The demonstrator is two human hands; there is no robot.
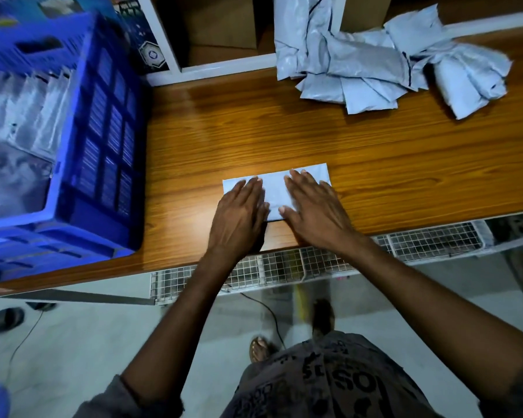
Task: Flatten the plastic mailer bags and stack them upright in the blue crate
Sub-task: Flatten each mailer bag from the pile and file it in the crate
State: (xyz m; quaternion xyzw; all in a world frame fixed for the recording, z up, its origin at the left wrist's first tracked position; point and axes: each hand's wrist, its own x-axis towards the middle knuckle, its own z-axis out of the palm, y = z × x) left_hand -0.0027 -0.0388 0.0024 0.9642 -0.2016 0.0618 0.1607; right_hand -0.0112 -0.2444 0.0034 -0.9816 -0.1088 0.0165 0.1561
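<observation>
Head view: left hand point(239, 212) and right hand point(313, 208) lie flat, fingers point(249, 188) straight, gripping nothing, pressing one mailer bag point(274, 193) on the bench point(390, 164) near its front edge. Sweeping outward from the middle should drive air out before it goes to the blue crate point(109, 140).

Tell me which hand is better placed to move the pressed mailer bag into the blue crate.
Probably the left hand: it presses the mailer bag on the side nearer the blue crate, which stands to the left.
</observation>
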